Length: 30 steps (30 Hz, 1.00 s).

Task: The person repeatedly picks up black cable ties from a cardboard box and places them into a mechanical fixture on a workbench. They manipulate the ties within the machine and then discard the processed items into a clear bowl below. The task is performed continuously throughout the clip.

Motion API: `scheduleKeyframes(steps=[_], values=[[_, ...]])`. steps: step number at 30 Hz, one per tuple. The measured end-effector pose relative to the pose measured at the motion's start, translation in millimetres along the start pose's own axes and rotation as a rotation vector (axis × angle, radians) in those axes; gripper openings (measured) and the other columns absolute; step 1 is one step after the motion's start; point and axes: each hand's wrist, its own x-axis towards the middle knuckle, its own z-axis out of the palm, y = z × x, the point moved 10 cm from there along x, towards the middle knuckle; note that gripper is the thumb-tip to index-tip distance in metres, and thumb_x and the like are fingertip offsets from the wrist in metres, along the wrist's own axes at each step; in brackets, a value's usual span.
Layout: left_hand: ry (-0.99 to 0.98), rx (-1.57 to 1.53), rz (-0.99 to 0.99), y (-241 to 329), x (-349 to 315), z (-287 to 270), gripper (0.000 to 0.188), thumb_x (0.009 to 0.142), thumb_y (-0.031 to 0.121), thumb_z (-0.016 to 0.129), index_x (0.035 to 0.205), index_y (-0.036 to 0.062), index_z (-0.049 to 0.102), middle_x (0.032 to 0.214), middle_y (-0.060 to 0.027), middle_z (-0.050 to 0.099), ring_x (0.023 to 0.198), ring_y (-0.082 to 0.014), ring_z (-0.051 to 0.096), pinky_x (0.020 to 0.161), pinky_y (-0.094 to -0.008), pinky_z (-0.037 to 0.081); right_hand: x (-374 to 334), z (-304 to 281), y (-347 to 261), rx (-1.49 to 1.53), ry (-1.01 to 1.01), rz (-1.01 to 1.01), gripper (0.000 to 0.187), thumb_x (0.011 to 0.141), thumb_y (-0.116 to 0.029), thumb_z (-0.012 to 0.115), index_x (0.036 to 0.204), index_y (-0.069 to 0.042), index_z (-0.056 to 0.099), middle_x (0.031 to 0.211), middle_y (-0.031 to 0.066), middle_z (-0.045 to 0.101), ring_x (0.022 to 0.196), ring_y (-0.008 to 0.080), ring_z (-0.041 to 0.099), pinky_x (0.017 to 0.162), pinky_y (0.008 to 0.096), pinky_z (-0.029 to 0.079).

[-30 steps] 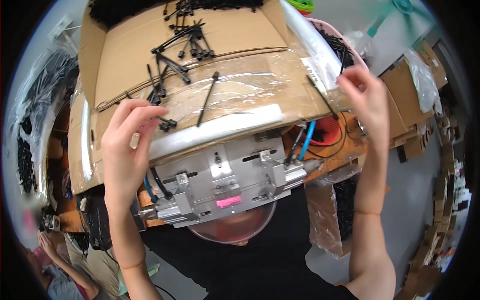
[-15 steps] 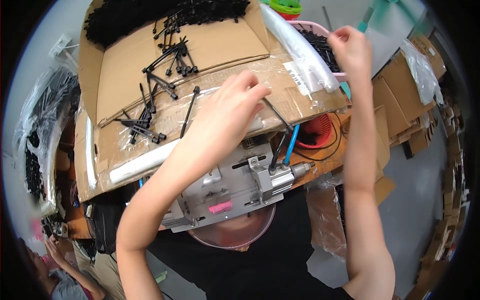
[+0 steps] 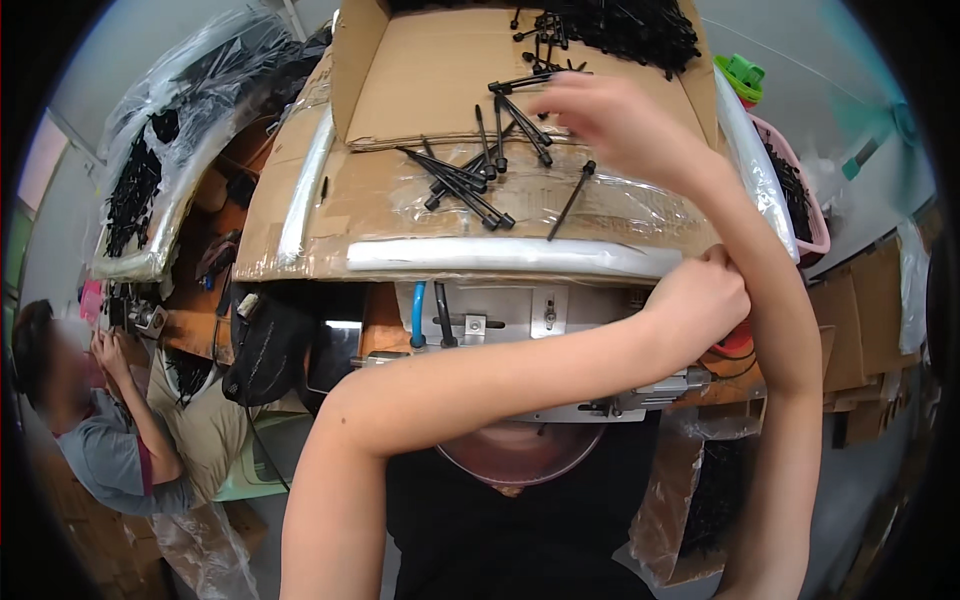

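Cardboard (image 3: 385, 205), upper centre, bears black rods (image 3: 464, 187) mostly slanting down-right, left of the nearer right hand (image 3: 605, 118); its grip, like the left hand's (image 3: 702, 304), is indeterminable.

slim black rods (image 3: 468, 193) with knobbed ends lie loose and crossed at the frame's upper centre, a single rod (image 3: 570, 203) slanting just right of them, a dense pile (image 3: 635, 35) near the top edge.
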Motion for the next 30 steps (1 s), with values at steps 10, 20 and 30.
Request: scheduleKeyframes(steps=[10,20,30], values=[[0.163,-0.063,0.015,4,-54,-66,0.021,0.067,0.011,0.063,0.086,0.0006,0.064,0.082,-0.0075,0.059,0.081,-0.0213,0.058,0.064,-0.0319,0.052,-5,45,-5,-0.381,-0.321,-0.303,0.043,0.071,0.005,0.062,0.111,-0.010,0.066,0.117,0.0103,0.060,0.102,0.0281,0.060,0.082,0.0387,0.051],[0.396,-0.304,-0.784,-169,-191,-129,0.020,0.077,-0.004,0.072,0.096,-0.0002,0.066,0.084,-0.0075,0.065,0.080,-0.0145,0.064,0.074,-0.0266,0.051,-43,-35,25,0.149,0.186,0.097,0.025,0.089,-0.003,0.061,0.112,-0.008,0.069,0.095,0.0049,0.068,0.081,0.0146,0.062,0.068,0.0275,0.049],[0.363,-0.478,-0.803,-186,-199,-109,0.021,0.083,-0.006,0.068,0.103,-0.0027,0.062,0.094,-0.0032,0.062,0.085,-0.0094,0.059,0.080,-0.0231,0.048,-105,-93,11,0.774,0.315,0.344,0.033,0.099,-0.019,0.056,0.125,0.002,0.060,0.117,0.0162,0.067,0.110,0.0225,0.064,0.088,0.0283,0.050]])
